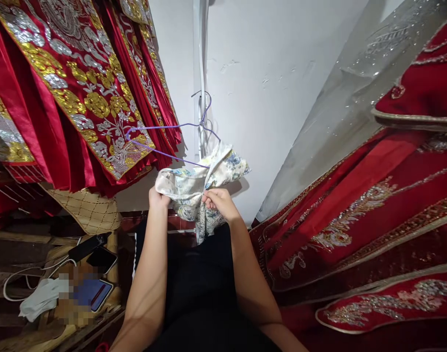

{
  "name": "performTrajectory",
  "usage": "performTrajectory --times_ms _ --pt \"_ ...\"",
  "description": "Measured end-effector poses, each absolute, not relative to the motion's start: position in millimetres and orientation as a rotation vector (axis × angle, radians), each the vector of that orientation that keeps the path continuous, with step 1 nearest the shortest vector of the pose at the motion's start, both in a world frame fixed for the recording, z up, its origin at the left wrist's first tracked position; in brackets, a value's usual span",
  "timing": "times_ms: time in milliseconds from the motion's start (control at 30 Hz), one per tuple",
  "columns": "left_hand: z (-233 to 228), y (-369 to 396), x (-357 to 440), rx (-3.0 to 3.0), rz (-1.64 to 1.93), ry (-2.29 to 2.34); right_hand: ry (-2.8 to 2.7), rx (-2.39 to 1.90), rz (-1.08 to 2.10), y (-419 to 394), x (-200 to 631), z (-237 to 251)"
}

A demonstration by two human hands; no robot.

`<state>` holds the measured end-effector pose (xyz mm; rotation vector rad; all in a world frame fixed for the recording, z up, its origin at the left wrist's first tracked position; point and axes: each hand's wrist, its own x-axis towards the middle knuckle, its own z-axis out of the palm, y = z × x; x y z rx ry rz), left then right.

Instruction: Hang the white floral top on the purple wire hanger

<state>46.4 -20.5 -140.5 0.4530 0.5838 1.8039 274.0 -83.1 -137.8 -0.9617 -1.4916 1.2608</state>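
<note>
- The left hand (pixel 158 198) is closed around the left edge of a pale floral garment (pixel 203 186), the cloth bunched up inside its fist.
- The right hand (pixel 218 203) pinches the same garment near its middle, thumb and fingers shut on a fold of the fabric.
- The floral garment (white with blue and yellowish print) sits between the two hands, in front of a white wall (pixel 267 78); its upper part reaches up to a purple wire hanger (pixel 172 142), and a strip of it droops below the right hand.
- The hanger's hook is caught on a vertical white strip (pixel 200 58) that runs down the wall; whether the garment is properly on the hanger's bar, I cannot tell.
- Red robes with gold and silver embroidery (pixel 73 93) hang at the left, just beside the hanger's far end.
- More red embroidered cloth (pixel 355 225) fills the right side, with a grey sheer cover (pixel 341 107) above it.
- Lower left, a wooden surface (pixel 21 254) bears two dark phones (pixel 95 252), a white cable (pixel 14 283), a crumpled white cloth (pixel 40 298) and a blue-screened device (pixel 97 293); no container shows there.
</note>
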Motion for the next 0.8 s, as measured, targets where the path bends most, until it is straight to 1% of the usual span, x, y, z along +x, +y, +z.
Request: performTrajectory --times_ms 100,200,300,400,500,567,600,700,767,800 --pt "-149 -36 63 0.414 1.744 0.637 -1.528 -1.054 1.309 -79 282 -151" --pt "-144 -56 85 0.466 1.697 0.633 -1.498 -1.135 1.266 -75 290 -159" --pt "-126 -78 109 0.928 1.626 0.726 -1.481 -1.079 1.297 -76 289 -154" --pt "-101 -98 123 1.563 1.627 0.904 -1.536 -0.798 1.498 -83 275 -138" --pt "-82 -105 117 1.892 1.697 1.019 -1.558 -0.527 1.579 -86 259 -118" --pt "-78 -102 102 1.945 1.644 0.981 -1.606 -0.499 1.505 -81 254 -103" --pt "-79 -99 93 1.936 1.545 0.921 -1.663 -0.518 1.435 -77 255 -94" --pt "-95 -94 68 1.847 1.049 0.748 -1.799 -0.562 1.07 -56 266 -65" --pt "-110 -94 56 1.834 0.735 0.724 -1.664 -0.575 0.788 -40 278 -47" --pt "-115 -94 53 1.846 0.646 0.728 -1.561 -0.581 0.697 -33 283 -40"
